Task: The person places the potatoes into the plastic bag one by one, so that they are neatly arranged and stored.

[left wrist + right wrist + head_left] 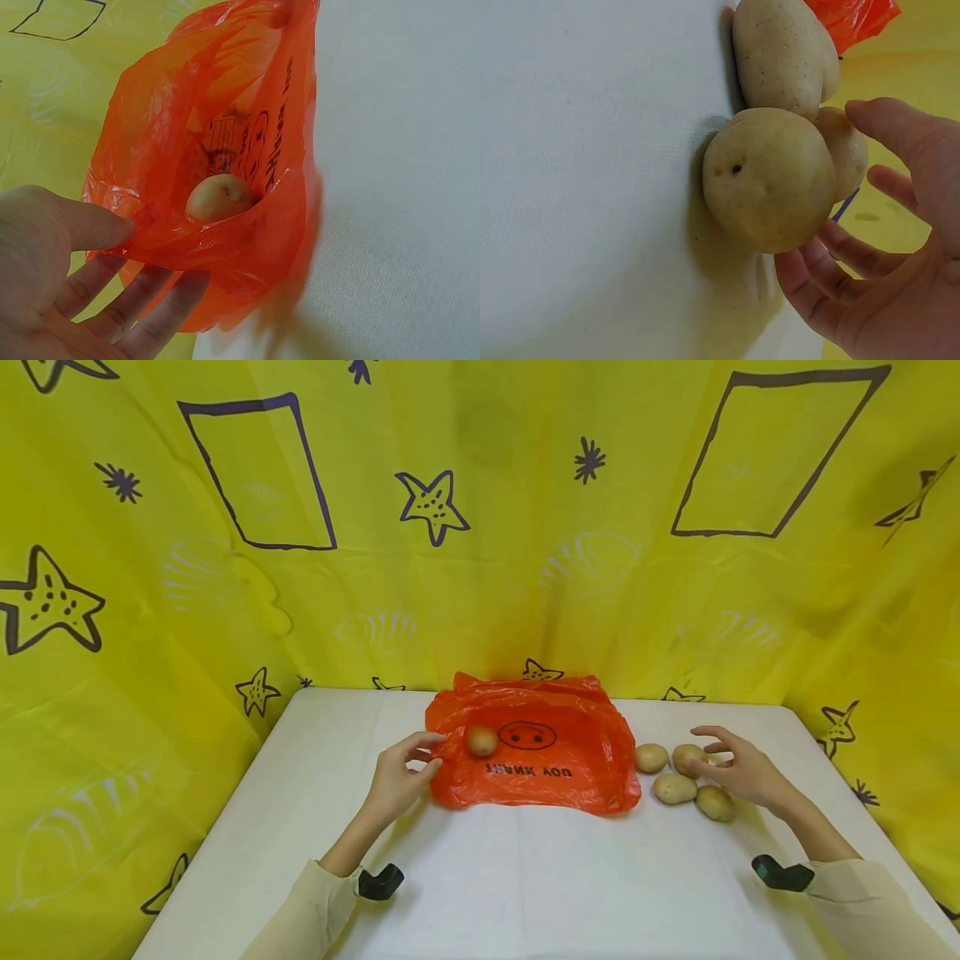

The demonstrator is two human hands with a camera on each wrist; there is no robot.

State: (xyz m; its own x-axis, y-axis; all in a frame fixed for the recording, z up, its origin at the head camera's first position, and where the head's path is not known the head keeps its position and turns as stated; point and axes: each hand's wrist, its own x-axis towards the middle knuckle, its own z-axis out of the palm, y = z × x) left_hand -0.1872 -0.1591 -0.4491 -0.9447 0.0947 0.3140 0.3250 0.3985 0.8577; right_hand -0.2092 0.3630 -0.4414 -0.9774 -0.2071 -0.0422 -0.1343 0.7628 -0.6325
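An orange-red plastic bag (532,789) with printed letters lies with its mouth to the left. One potato (219,199) rests inside it, near the opening. My left hand (401,777) holds the bag's rim, thumb on the inner side and fingers behind the film. Right of the bag, several potatoes (675,787) sit close together on the white table. My right hand (738,768) reaches round this group from the right, fingers spread and loosely bent. In the right wrist view its thumb is beside the rear potato (844,150), and its fingertips are by the nearest potato (769,180).
The white table (510,885) extends in front of the bag and to both sides. A yellow curtain (480,585) with star drawings hangs behind and along the sides. Each wrist carries a dark strapped device (381,882).
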